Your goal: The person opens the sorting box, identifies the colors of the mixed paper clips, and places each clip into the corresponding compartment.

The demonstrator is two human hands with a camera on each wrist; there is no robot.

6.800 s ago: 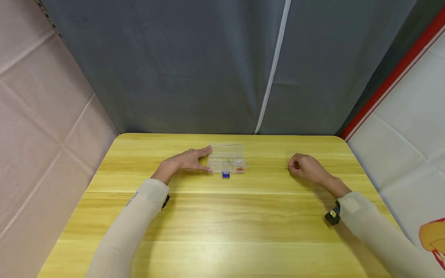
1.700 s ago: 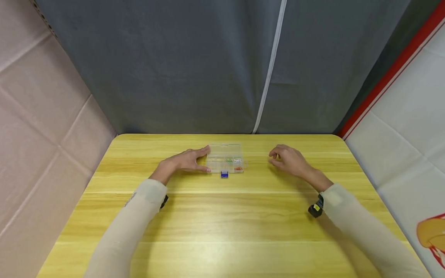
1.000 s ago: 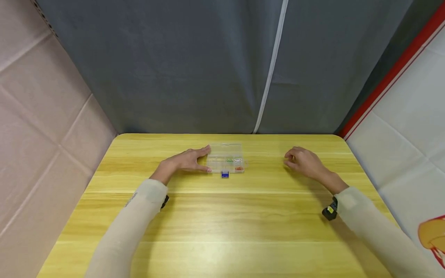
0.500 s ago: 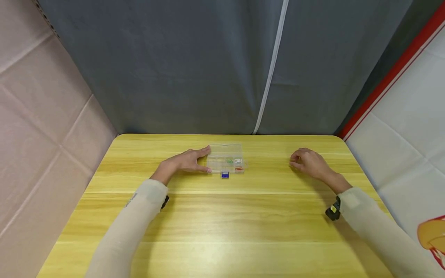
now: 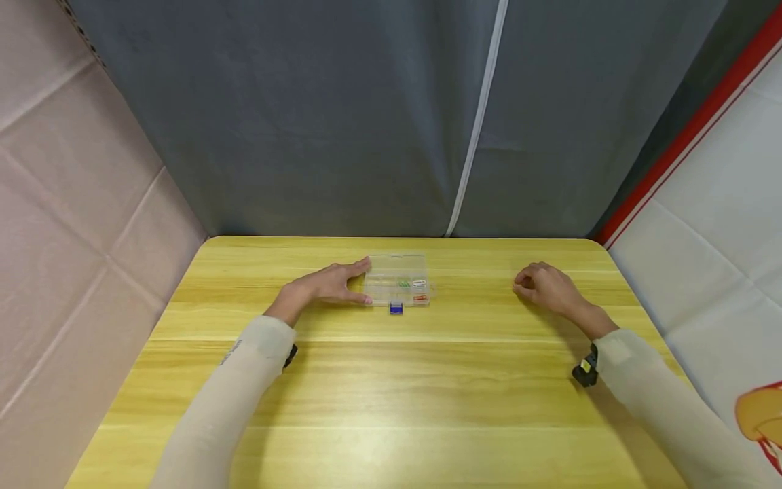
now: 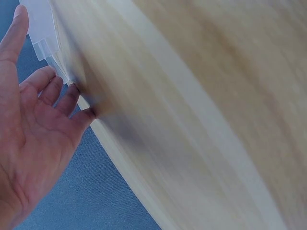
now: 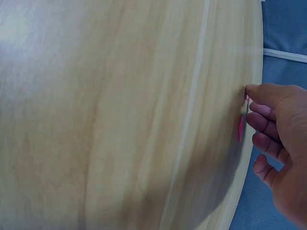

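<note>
1. Left hand [image 5: 324,285] lies flat on the yellow worktop [image 5: 391,394], fingers straight and spread, fingertips pressed against the left end of a clear plastic box [image 5: 398,280].
2. The wrist view confirms it: the left hand's fingers [image 6: 53,88] are stretched out, touching the pale edge of the box [image 6: 41,24], thumb along its side.
3. The box sits near the far edge of the worktop, a little left of centre. Inside its compartments there are small bits in green, white and orange-red, too small to tell what they are.
4. A small blue piece [image 5: 396,308] sits at the box's near edge; touching or just beside it, I cannot tell.
5. Over to the right hand [image 5: 546,288], well apart from the box, low over the worktop with fingers curled in.
6. From the right wrist view, that hand [image 7: 278,143] pinches a thin pink-red piece [image 7: 241,128] at its fingertips, right against the wood surface.
7. Grey curtain [image 5: 366,115] hangs behind the worktop, with a white strip [image 5: 479,122] running down it.
8. Both forearms wear pale sleeves, and a dark band [image 5: 585,372] is strapped at the right wrist.
</note>
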